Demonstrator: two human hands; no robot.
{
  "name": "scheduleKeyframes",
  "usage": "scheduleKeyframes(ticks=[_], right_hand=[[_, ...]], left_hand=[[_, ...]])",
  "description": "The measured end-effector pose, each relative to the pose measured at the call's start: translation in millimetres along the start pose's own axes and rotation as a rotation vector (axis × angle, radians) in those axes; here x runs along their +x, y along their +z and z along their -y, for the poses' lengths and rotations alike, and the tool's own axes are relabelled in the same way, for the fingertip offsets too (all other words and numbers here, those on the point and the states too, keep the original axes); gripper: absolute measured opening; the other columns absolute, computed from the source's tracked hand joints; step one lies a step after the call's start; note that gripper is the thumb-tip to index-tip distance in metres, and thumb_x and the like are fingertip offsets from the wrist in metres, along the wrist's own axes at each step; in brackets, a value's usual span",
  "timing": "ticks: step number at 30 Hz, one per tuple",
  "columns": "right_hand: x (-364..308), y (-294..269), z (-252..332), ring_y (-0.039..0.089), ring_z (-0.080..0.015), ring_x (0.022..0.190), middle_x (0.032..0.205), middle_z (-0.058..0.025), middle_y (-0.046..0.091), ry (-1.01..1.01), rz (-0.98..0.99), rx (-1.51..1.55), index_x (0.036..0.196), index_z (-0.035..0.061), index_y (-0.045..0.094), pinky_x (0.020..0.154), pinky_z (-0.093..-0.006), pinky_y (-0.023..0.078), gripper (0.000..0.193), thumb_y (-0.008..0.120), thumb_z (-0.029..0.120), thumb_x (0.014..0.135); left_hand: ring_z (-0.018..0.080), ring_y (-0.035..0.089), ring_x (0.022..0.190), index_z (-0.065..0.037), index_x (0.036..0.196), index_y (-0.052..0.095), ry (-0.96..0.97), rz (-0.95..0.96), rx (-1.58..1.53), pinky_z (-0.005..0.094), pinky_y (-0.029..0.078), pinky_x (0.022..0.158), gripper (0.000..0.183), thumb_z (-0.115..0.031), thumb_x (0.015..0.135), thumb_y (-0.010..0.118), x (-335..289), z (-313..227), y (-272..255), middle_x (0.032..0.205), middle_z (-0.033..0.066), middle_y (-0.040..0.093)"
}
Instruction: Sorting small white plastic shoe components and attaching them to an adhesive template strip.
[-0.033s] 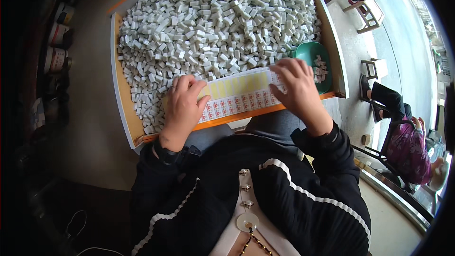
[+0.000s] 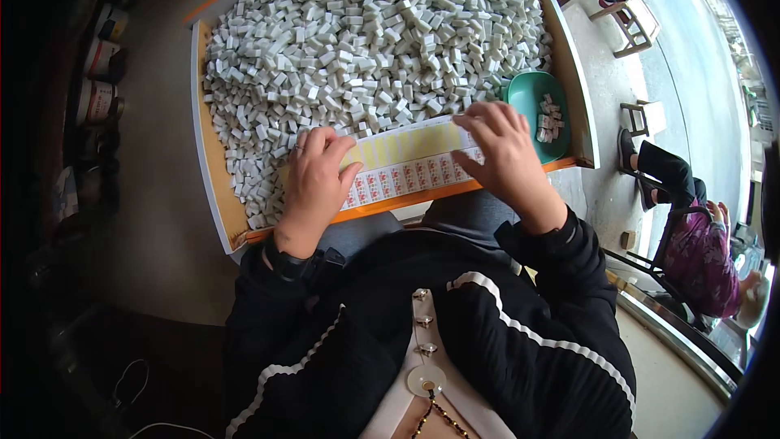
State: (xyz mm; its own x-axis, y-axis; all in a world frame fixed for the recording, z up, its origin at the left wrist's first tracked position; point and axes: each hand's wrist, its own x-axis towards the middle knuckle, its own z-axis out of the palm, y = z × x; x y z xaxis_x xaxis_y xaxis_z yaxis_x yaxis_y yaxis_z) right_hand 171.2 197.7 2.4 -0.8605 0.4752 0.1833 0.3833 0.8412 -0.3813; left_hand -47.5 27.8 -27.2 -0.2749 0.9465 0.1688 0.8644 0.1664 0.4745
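A sticker sheet (image 2: 418,177) lies across the near side of a shallow box. Its lower strip has rows of small red-printed stickers; the upper strip is yellow and white. My left hand (image 2: 319,175) rests over the sheet's left end, fingers bent and thumb spread away from them. Over the right end is my right hand (image 2: 508,154), with thumb and fingers apart and nothing visible between them. Its fingertips are near the sheet's upper edge; whether they touch it I cannot tell. A great heap of small white blocks (image 2: 374,41) fills the box behind the sheet.
A green bowl (image 2: 524,91) with several small printed blocks stands in the box's right corner. The box's pale wall (image 2: 581,97) rises beside it. To the right are a small stool (image 2: 638,24) and a seated person (image 2: 695,256). Containers (image 2: 99,102) line the dark left side.
My right hand has shifted slightly left over the sheet. My left hand stays in place.
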Motion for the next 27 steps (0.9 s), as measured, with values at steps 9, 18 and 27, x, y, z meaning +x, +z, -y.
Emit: scheduleKeyframes(ticks=[9, 18, 27], right_hand=[[19.0, 12.4, -6.3, 0.058, -0.0228, 0.089, 0.089, -0.0053, 0.060, -0.057, 0.150, 0.300, 0.102, 0.0042, 0.059, 0.080, -0.0345, 0.045, 0.025, 0.068, 0.013, 0.080], [116.1, -50.2, -94.5, 0.057, -0.0103, 0.067, 0.078, -0.0037, 0.062, 0.425, -0.237, 0.480, 0.098, 0.0007, 0.062, 0.061, -0.0237, 0.045, 0.030, 0.062, 0.029, 0.089], [75.1, -15.3, -44.7, 0.054, -0.0303, 0.101, 0.103, -0.0123, 0.056, 0.079, -0.312, -0.196, 0.109, 0.0066, 0.058, 0.090, -0.0423, 0.042, 0.039, 0.070, 0.021, 0.075]], left_hand=[[0.0256, 0.055, 0.080, -0.005, 0.089, 0.058, 0.054, -0.025, -0.066, 0.0367, 0.042, 0.079, 0.021, -0.005, 0.072, 0.071, 1.7, 1.8, -28.4, 0.084, 0.0082, 0.057], [0.0208, 0.056, 0.075, -0.003, 0.096, 0.062, -0.111, -0.432, -0.322, 0.0306, 0.046, 0.068, 0.020, 0.000, 0.076, 0.066, 20.0, 20.5, -45.3, 0.087, 0.0081, 0.060], [0.0270, 0.055, 0.090, -0.006, 0.100, 0.062, 0.029, 0.028, -0.036, 0.0377, 0.043, 0.078, 0.031, -0.014, 0.072, 0.074, 11.7, -15.9, 4.9, 0.094, 0.0078, 0.055]])
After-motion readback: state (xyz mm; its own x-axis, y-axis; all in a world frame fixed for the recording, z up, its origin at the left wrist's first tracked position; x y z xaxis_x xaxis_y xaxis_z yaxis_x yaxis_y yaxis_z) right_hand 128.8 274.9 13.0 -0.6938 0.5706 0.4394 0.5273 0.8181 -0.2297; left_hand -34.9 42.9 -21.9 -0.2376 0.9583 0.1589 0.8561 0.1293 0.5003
